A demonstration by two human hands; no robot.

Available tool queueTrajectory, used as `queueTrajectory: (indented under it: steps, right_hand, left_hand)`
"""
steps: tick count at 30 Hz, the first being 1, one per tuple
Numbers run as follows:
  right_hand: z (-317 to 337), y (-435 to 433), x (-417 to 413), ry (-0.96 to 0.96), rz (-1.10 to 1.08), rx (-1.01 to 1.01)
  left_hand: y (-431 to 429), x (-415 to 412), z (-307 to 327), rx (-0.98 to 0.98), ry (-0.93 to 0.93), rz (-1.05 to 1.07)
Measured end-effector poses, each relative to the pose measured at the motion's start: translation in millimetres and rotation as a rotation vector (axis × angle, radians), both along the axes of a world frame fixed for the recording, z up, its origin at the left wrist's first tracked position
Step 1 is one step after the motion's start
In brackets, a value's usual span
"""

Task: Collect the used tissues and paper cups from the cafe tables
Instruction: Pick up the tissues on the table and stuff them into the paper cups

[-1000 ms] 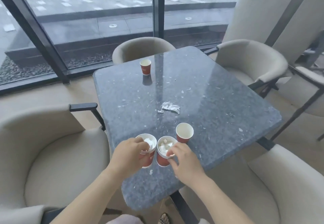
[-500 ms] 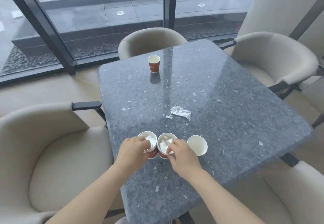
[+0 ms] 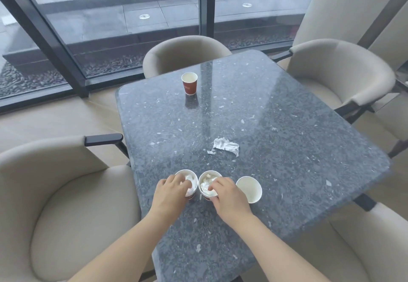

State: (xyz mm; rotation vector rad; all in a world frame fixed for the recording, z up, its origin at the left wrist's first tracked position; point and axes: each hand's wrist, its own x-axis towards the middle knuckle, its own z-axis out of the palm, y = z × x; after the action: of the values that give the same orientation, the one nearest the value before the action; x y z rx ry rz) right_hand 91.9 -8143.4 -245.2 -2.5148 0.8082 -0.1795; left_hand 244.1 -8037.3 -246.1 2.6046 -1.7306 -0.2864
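Observation:
Three red paper cups stand in a row near the front of the grey stone table [image 3: 276, 127]. My left hand [image 3: 171, 191] grips the left cup [image 3: 189, 178], which holds crumpled tissue. My right hand [image 3: 225, 195] grips the middle cup [image 3: 206, 182], also stuffed with tissue, its fingers over the rim. The right cup [image 3: 249, 189] is empty and stands free beside my right hand. A crumpled white tissue [image 3: 225, 145] lies on the table beyond the cups. A fourth red cup [image 3: 189, 83] stands alone near the far edge.
Beige armchairs surround the table: one at the left [image 3: 55, 204], one at the far side [image 3: 183, 54], one at the right [image 3: 340, 71], one at the near right [image 3: 364, 248]. A glass wall with dark frames [image 3: 206, 5] runs behind.
The view has shifted and tilted down over the table. Both hands stay on the two tissue-filled cups, which now stand on the table, fingers lying over their rims.

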Motion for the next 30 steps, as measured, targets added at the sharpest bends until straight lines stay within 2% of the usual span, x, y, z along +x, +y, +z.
queueTrajectory:
  steps: [5,10,13,21,30]
  right_hand:
    - [10.7,-3.6,12.4,-0.118,0.029,0.000]
    - [18.5,-12.8,39.7,-0.137,0.039,0.012]
    - [23.3,-25.0,59.6,-0.117,0.038,-0.002]
    - [25.4,-75.2,123.3,-0.003,0.003,-0.028]
    - [-11.8,-146.0,210.6,0.191,-0.013,-0.004]
  left_hand:
    - [1.4,2.5,16.6,-0.096,0.069,0.034]
    - [-2.6,28.6,34.6,-0.261,0.112,0.066]
    - [-16.6,54.9,43.3,-0.288,0.107,0.044]
    - [-61.4,140.1,29.1,-0.110,0.088,-0.001]
    - [-133.5,221.9,-33.6,0.108,0.065,0.004]
